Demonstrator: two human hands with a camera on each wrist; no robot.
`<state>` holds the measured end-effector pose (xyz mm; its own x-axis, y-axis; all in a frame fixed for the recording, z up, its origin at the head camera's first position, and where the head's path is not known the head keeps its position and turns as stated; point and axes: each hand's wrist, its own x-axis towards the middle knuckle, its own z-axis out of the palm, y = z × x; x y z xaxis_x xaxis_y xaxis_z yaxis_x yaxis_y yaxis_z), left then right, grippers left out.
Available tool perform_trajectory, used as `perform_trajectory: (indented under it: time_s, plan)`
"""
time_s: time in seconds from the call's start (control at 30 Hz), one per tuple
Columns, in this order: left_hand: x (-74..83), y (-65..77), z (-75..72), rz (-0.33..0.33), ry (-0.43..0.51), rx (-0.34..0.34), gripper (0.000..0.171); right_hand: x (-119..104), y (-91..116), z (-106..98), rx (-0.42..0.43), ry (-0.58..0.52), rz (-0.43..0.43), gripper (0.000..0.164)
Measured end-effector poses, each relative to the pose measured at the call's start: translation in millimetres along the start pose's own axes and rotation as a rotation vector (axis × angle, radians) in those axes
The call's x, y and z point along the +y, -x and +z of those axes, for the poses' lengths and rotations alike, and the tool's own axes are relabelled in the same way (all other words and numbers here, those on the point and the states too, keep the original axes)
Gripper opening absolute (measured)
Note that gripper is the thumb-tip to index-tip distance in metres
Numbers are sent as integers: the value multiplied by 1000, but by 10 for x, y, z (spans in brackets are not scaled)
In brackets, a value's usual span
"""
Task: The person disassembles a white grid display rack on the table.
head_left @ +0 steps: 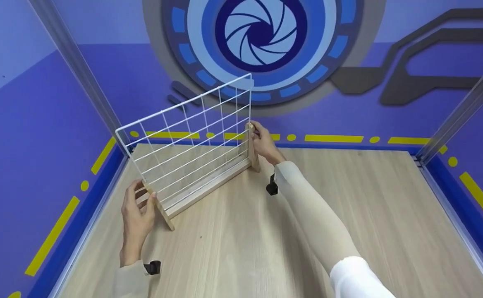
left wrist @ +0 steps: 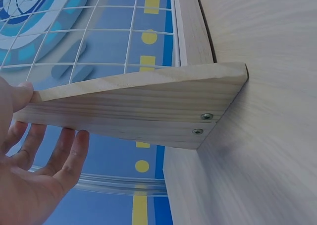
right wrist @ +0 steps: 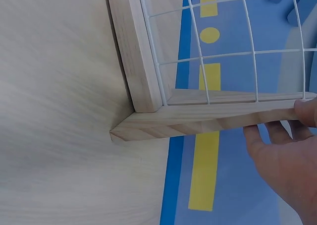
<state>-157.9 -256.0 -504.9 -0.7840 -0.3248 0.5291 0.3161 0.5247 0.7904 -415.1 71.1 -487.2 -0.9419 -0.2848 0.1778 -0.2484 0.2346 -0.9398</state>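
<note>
A white wire grid panel (head_left: 162,111) stands tilted in a light wooden stand, whose base bar (head_left: 212,187) runs obliquely across the table. My left hand (head_left: 137,217) pinches the upper part of the near-left wooden side piece (head_left: 165,214) between thumb and fingers. In the left wrist view, two metal screws (left wrist: 206,116) show near the lower end of that piece (left wrist: 138,103). At the far right end, my right hand (head_left: 267,145) grips the top of the other side piece (head_left: 252,151). The right wrist view shows its thumb and fingers on that piece's edge (right wrist: 198,124).
The stand rests on a wood-grain table (head_left: 374,215). Blue walls with yellow markings (head_left: 333,138) enclose the table behind and at the sides. Metal posts rise at the back left (head_left: 80,62) and back right (head_left: 465,99) corners.
</note>
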Motion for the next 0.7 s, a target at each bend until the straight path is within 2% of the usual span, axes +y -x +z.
perform_trajectory:
  time_s: [0.17, 0.33, 0.7]
  plan:
    - [-4, 45, -9, 10, 14, 20, 51, -20, 15, 63, 9, -10, 3, 47]
    - [-28, 87, -33, 53, 20, 60, 49, -51, -3, 128, -16, -9, -7, 47]
    - [-33, 74, -49, 49, 29, 81, 49, -51, -57, 188, -5, 4, -5, 47]
